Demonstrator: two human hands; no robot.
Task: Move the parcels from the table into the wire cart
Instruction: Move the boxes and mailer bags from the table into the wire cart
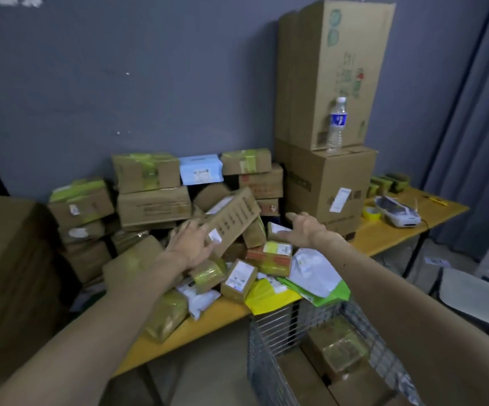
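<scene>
I find the long carton [231, 218] tilted atop the parcel pile on the table [208, 326]. Left hand [190, 244], fingers spread, touches its lower end. Right hand [305, 230] is released and apart. I judge the carton stiff and light, best taken by both short ends.

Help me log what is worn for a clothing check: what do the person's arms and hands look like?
The left arm and right arm are bare throughout the frame, no sleeves in sight. The left hand and right hand wear no gloves, and no watch, bracelet or ring is visible.
</scene>
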